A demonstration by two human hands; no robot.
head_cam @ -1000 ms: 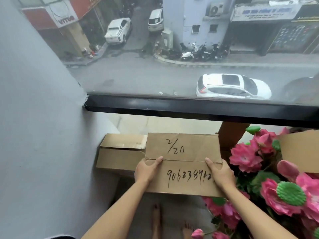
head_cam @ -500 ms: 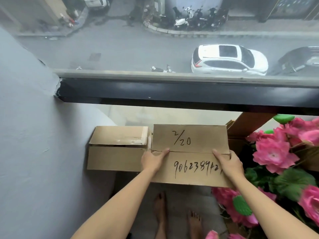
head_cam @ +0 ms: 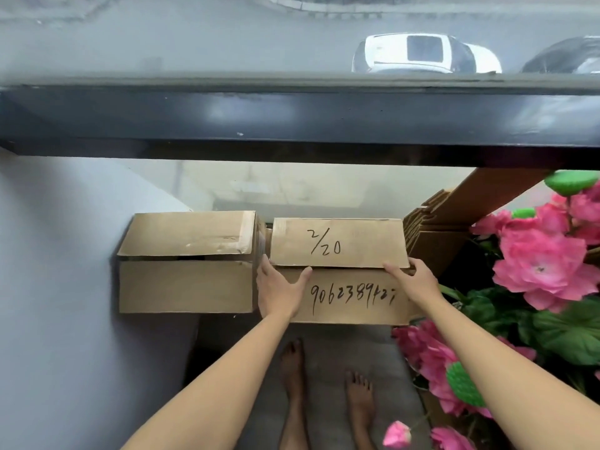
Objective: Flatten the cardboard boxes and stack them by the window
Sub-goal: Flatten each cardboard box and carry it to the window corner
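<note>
both hands are on the marked box (head_cam: pixel 341 271), which sits on the floor under the window (head_cam: pixel 292 43), just beside a second box (head_cam: pixel 186 264) at its left. left hand (head_cam: pixel 279 289) lies flat on the marked box's front face with fingers spread, thumb reaching to the seam under the top flap. right hand (head_cam: pixel 410 280) has its fingers curled at the right end of that seam, seemingly gripping the flap's edge; how firmly, i cannot tell. window and its dark sill (head_cam: pixel 292 118) fill the top of the view. second box stands unflattened, its flap slightly raised. flat cardboard (head_cam: pixel 435 235) leans behind the marked box at the right. pink flowers (head_cam: pixel 539 264) crowd the right side, close to the right forearm. judged from this, both boxes are not yet flattened. pulling the flap from one end could tear it, and a wide elbow swing could knock the flowers. bare feet (head_cam: pixel 324 401) stand close below, so a sliding box could land on toes.
</note>
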